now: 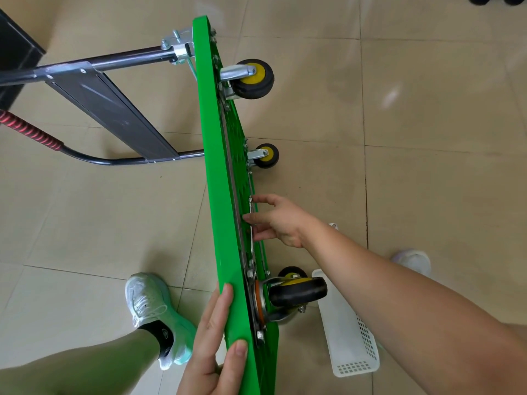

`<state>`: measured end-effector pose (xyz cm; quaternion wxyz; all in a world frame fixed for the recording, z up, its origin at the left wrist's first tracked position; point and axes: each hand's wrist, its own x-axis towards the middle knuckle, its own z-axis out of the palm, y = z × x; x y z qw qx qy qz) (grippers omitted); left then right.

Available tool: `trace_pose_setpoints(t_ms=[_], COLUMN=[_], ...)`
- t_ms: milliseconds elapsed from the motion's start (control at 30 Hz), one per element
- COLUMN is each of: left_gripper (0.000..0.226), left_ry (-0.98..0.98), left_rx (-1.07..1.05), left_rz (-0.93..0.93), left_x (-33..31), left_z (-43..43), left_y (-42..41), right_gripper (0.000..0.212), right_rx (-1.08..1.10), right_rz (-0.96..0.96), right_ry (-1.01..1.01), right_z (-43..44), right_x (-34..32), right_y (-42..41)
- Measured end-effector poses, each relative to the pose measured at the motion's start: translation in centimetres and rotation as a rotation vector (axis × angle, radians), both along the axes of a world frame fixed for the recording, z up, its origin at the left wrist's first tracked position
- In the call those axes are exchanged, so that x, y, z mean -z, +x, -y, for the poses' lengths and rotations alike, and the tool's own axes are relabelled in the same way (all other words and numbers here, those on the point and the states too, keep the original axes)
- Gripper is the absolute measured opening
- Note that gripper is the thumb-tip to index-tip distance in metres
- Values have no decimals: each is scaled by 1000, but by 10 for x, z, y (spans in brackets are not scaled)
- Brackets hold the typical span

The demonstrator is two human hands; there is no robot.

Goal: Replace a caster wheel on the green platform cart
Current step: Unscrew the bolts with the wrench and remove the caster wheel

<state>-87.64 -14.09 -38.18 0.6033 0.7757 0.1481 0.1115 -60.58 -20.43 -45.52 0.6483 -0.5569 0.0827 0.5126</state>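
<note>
The green platform cart (219,172) stands tipped on its long side, with its underside facing right. Two yellow-hubbed casters (252,78) (266,155) stick out at the far end. A black swivel caster (298,292) with an orange bearing ring sits at the near end, and another wheel shows partly behind it. My left hand (212,340) lies flat against the deck near the closest corner, thumb on the rim. My right hand (275,220) reaches to the underside, its straight fingers touching a slim metal piece (251,246) there.
The cart's folding handle (114,109), with a red grip (31,129), juts out to the left over the tiled floor. A white perforated basket (350,337) lies on the floor right of the near caster. My shoes (151,306) (413,260) stand either side. A black cabinet (14,52) is far left.
</note>
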Motion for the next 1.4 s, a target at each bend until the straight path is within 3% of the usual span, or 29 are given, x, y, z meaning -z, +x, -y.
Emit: trace_pose_setpoints(t_ms=[767, 1000, 1400], left_gripper=[63, 65, 66], left_ry=[5, 25, 40], left_rx=[27, 40, 58], left_rz=[-34, -18, -10], left_x=[-2, 1, -2], left_z=[0, -2, -1], left_y=[-3, -4, -1], right_gripper=[70, 81, 74], right_rx=[-25, -4, 25], right_rz=[75, 177, -19], right_ry=[-37, -5, -18], right_z=[4, 7, 10], right_x=[-2, -3, 0], right_y=[-1, -1, -1])
